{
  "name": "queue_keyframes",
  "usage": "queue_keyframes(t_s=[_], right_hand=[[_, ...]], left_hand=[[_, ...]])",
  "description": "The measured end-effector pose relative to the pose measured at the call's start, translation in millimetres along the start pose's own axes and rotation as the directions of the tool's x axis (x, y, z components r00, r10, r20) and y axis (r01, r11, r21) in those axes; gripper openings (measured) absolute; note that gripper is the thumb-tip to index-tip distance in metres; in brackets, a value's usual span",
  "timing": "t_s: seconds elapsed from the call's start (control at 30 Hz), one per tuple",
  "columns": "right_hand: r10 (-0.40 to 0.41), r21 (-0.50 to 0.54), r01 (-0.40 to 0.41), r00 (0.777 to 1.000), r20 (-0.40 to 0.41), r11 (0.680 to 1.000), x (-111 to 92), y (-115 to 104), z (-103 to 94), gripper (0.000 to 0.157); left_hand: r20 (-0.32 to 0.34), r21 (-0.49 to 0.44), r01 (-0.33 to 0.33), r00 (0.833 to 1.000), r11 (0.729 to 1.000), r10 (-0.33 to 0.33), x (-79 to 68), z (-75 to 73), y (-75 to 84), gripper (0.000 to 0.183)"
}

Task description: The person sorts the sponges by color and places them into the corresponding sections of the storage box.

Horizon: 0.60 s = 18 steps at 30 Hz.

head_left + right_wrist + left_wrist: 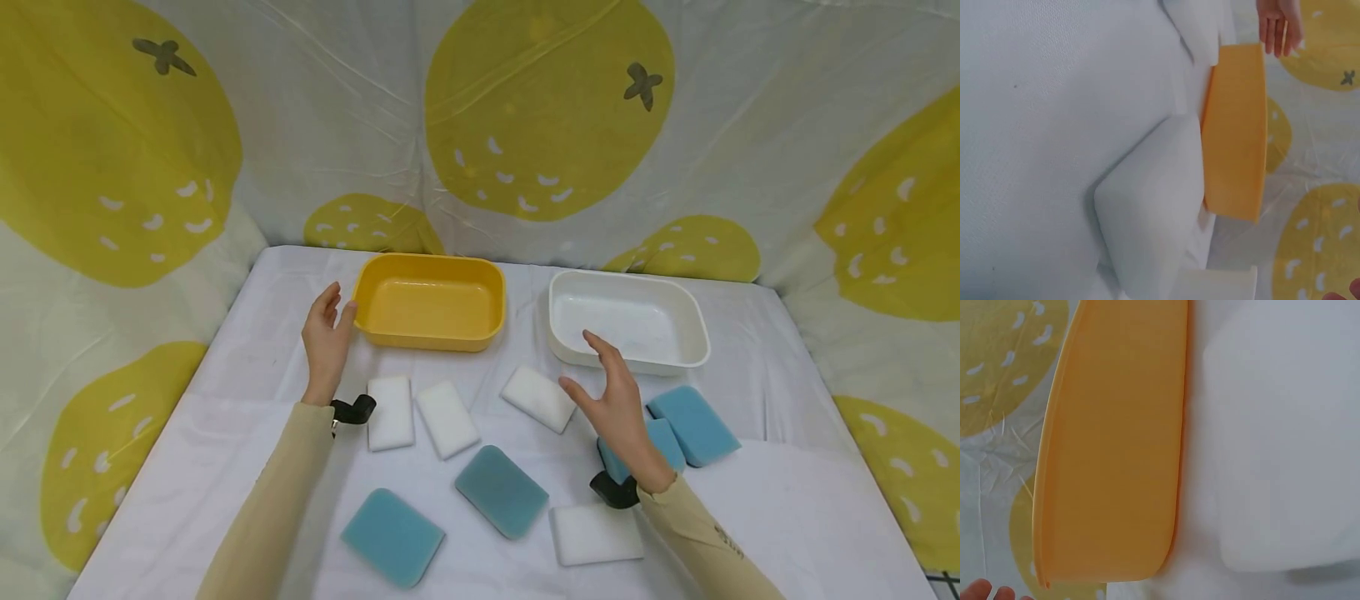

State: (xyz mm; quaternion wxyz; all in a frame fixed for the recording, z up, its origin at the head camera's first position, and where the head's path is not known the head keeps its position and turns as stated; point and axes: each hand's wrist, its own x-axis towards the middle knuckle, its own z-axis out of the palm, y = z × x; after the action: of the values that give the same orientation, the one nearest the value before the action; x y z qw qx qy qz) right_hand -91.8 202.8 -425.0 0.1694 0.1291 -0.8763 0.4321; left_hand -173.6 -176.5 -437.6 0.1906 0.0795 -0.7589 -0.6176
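Observation:
My left hand (327, 346), empty with fingers loosely extended, hovers by the left end of a yellow plastic basin (427, 342). In the left wrist view the basin's side wall (1113, 444) stands beside a white sponge (1291, 437); a few fingertips (975, 590) show at the corner. Thumb and fingers spread apart, my right hand (618, 408) holds nothing. It reaches over the table between a tilted white sponge (538, 398) and a blue sponge (660, 442), its fingertips overlapping the front of a white basin (637, 317). That white sponge (1154, 200) looms large in the right wrist view.
Two white sponges (447, 419) lie before the yellow basin. Nearer are two blue sponges (502, 492) and a white sponge (597, 535) beside my right forearm. Another blue sponge (693, 425) sits right of that hand. A fruit-patterned curtain (547, 108) stands behind the white-covered table.

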Motion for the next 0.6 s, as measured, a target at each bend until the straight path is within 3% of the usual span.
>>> queue_keyframes(t_s=[0.33,0.6], right_hand=[[0.037,0.034,-0.038,0.999,0.023,0.999,-7.5,-1.3,2.4,0.070],[0.071,0.087,-0.075,0.997,0.043,0.993,-14.9,-0.1,5.5,0.069]], left_hand=[[0.017,-0.029,0.084,0.996,0.996,-0.084,5.1,-1.9,-8.9,0.051],[0.069,-0.067,0.138,0.989,0.988,-0.133,5.9,-2.9,-9.3,0.051]])
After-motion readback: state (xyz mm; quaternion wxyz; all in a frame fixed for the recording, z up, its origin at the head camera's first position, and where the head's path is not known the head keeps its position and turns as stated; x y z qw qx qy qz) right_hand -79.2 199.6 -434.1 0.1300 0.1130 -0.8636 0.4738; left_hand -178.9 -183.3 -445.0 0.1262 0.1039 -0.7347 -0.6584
